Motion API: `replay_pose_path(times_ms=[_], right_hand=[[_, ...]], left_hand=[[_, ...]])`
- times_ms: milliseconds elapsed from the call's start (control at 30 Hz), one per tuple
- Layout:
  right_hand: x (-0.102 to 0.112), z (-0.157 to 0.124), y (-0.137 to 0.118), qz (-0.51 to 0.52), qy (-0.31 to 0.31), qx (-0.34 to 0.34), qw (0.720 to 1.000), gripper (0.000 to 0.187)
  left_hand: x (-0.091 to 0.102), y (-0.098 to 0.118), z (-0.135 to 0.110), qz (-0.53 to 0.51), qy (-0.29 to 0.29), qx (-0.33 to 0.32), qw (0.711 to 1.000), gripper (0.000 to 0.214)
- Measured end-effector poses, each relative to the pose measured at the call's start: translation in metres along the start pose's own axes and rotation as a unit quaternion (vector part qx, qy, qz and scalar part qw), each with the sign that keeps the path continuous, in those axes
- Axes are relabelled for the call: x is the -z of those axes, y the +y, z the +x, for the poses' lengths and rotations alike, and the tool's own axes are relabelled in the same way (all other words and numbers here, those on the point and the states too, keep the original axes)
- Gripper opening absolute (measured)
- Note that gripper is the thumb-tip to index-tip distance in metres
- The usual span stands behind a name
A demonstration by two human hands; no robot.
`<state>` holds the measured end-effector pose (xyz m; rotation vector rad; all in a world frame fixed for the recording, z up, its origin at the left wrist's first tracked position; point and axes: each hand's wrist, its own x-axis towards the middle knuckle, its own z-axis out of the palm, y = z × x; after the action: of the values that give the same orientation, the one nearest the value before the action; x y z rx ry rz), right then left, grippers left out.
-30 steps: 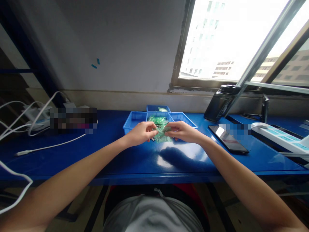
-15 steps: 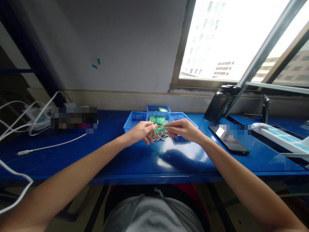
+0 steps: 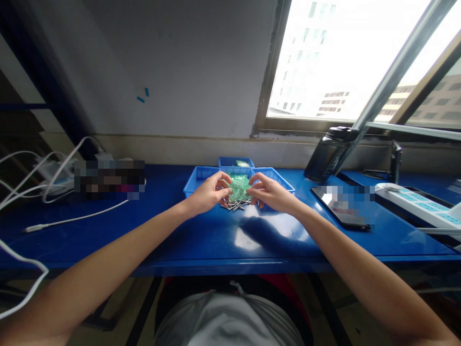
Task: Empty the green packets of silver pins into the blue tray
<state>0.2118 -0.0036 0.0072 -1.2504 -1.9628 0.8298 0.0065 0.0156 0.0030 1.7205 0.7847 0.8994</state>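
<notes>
My left hand [image 3: 209, 193] and my right hand [image 3: 271, 191] pinch a small green plastic bag [image 3: 239, 189] between them, one on each side, just above the blue table. Under the bag lies a little heap of small metal screws [image 3: 236, 206]. Right behind my hands stand three joined blue trays [image 3: 197, 177], and the middle one holds more green bags. A fourth blue tray [image 3: 230, 162] sits behind those with a green bag in it.
White cables [image 3: 54, 192] and a charger lie at the left of the blue table [image 3: 216, 240]. A dark phone [image 3: 340, 207], a black bottle [image 3: 327, 153] and a white power strip [image 3: 414, 202] are at the right. A window fills the upper right.
A second ago both hands held a green bag low over the table. The screws then came into sight on the table, and now both hands pinch a green bag slightly higher and further back.
</notes>
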Motion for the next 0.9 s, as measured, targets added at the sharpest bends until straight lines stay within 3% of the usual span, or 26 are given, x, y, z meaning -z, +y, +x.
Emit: replay_pose_path(times_ms=[100,267,467,633,900], right_hand=[[-0.001,-0.001,0.0,-0.034,0.005,0.015,0.999,0.021],[-0.002,0.0,0.001,-0.072,-0.025,0.029,0.997,0.013],[-0.003,-0.002,-0.003,-0.102,-0.014,0.054,0.993,0.015],[-0.005,-0.007,-0.011,-0.104,-0.052,0.082,0.99,0.026],[-0.009,-0.006,-0.009,-0.062,-0.069,0.091,0.992,0.029]], left_hand=[[-0.001,-0.001,0.0,-0.006,-0.008,-0.016,1.0,0.022],[-0.002,-0.003,0.0,-0.027,-0.005,0.012,1.0,0.042],[-0.002,-0.001,-0.001,0.066,0.067,-0.056,0.994,0.022],[-0.006,0.004,-0.006,0.127,0.034,-0.096,0.987,0.014],[-0.01,0.005,-0.011,0.228,0.023,-0.134,0.964,0.019]])
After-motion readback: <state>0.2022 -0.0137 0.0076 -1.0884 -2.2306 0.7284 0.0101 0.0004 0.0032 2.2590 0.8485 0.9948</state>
